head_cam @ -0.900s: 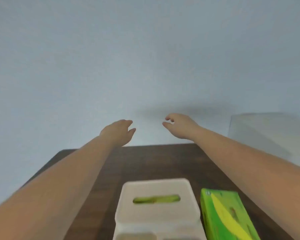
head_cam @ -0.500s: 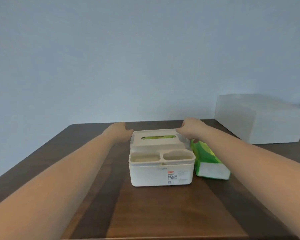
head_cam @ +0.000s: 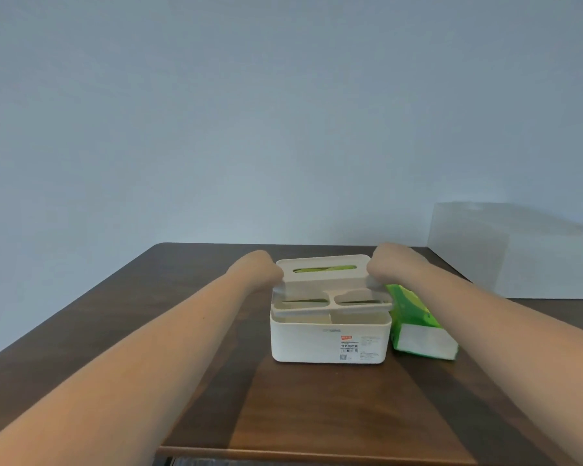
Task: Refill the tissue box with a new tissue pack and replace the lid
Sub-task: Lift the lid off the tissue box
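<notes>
— Head view: how are the two arms posed?

— Both forearms are stretched forward over the table, converging on the tissue box. The left hand is set against the left end of the lid, the right hand against its right end. The fingers are curled round the lid's ends and mostly hidden behind the knuckles, so the lid is seen gripped from both sides.

— And the lid itself?

— It is cream-white, with a long slot on top through which green is seen. Its front part carries two rounded openings. It is raised clear of the box's front rim, a gap being visible between them, and its outline is somewhat blurred.

— How is the box described?

— A cream-white, round-cornered box is seen near the middle of the table, nearer the far edge than the front edge. A printed label with a small red patch is borne on its front wall, towards the right. Divided front compartments are visible under the lifted lid.

— Where is the tissue pack?

— The tissue pack, green with a white end face, lies just beside the box's right wall, under the right forearm.

— Anything else on the table?

— A large translucent white container is seen at the far right corner.
</notes>
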`<state>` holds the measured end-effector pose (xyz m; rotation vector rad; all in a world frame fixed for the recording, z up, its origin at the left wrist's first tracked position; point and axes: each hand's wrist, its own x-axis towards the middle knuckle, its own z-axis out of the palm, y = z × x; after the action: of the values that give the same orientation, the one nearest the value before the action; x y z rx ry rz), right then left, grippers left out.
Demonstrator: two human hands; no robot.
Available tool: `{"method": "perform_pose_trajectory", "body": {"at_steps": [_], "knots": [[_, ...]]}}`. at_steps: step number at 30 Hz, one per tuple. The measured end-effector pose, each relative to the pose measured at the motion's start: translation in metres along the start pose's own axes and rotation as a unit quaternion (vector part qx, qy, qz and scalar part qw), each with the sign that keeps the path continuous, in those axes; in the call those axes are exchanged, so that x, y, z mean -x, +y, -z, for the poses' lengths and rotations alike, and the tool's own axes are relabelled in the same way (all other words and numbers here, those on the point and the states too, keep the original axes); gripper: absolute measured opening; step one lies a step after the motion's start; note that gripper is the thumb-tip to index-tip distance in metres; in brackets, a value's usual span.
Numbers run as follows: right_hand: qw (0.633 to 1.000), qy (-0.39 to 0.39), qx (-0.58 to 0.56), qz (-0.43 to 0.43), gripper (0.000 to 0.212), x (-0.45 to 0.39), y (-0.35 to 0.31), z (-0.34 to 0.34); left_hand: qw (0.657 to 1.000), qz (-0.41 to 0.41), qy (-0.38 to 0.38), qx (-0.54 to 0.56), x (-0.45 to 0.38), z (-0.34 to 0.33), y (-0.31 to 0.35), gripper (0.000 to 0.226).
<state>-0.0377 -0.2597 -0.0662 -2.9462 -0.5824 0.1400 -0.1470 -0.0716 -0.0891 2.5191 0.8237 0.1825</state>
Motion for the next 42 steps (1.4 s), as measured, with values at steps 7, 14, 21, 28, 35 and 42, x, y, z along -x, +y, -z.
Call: {"method": "perform_pose_trajectory", "body": {"at_steps": [7, 14, 21, 28, 35, 42], "knots": [[0.989, 0.099, -0.096, 0.043, 0.024, 0.0, -0.026, 0.032, 0.984, -0.012, 0.134, 0.119, -0.008, 0.045, -0.013, 0.01], [0.991, 0.031, -0.081, 0.099, 0.018, -0.002, -0.118, 0.016, 0.982, 0.07, 0.157, 0.078, -0.019, 0.063, -0.102, 0.01], [0.992, 0.036, -0.013, 0.121, 0.024, -0.016, -0.19, -0.035, 0.981, 0.154, 0.12, 0.015, -0.027, 0.054, -0.178, 0.01], [0.981, 0.029, 0.106, 0.162, 0.023, -0.028, -0.22, -0.069, 0.979, 0.179, 0.094, -0.012, -0.038, 0.042, -0.212, 0.014], [0.973, -0.034, 0.175, 0.148, 0.041, -0.038, -0.222, -0.086, 0.979, 0.18, 0.088, -0.03, -0.041, 0.026, -0.217, 0.017], [0.975, -0.015, 0.115, 0.187, 0.012, -0.034, -0.217, -0.078, 0.973, 0.124, 0.18, -0.07, -0.033, 0.03, -0.195, 0.011]]}}
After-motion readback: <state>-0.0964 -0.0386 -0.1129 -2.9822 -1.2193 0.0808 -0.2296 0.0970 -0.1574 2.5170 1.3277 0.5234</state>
